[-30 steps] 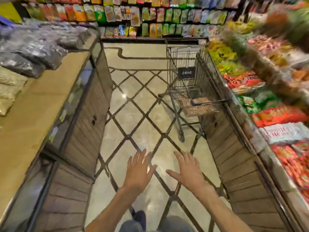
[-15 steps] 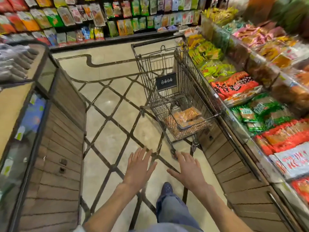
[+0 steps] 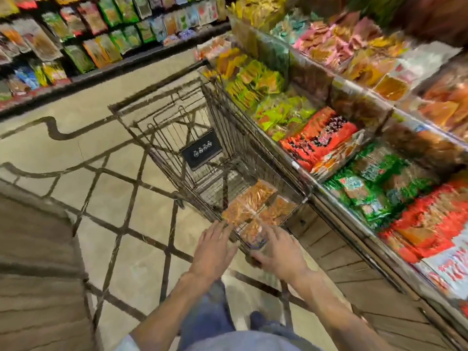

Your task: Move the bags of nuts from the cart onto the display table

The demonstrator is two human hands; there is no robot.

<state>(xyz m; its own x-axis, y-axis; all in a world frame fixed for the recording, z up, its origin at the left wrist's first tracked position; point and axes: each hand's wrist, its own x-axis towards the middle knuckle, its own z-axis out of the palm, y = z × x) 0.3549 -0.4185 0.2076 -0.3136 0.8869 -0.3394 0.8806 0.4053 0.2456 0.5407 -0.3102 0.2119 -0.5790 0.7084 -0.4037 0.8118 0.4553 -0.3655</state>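
- The bags of nuts (image 3: pixel 249 206) lie at the bottom of the cart (image 3: pixel 162 115), at the end nearest the person. None is on the bench yet, I think.
- The left hand (image 3: pixel 215 245) is wide, fingers straight, holding nothing, near the cart's rim.
- The right hand (image 3: pixel 278 252) is wide too and holds nothing. Its fingers are by the closest bag, but the picture is too blurry to tell if they touch it.
- The bags look slippery. A loose grab could let one slide and drop on the floor (image 3: pixel 106 198).
- The cart has wheels. A bump from a hand might roll it away.
- The cart stands tight beside the snack shelf (image 3: pixel 329 138). A fast lift could knock packs there.
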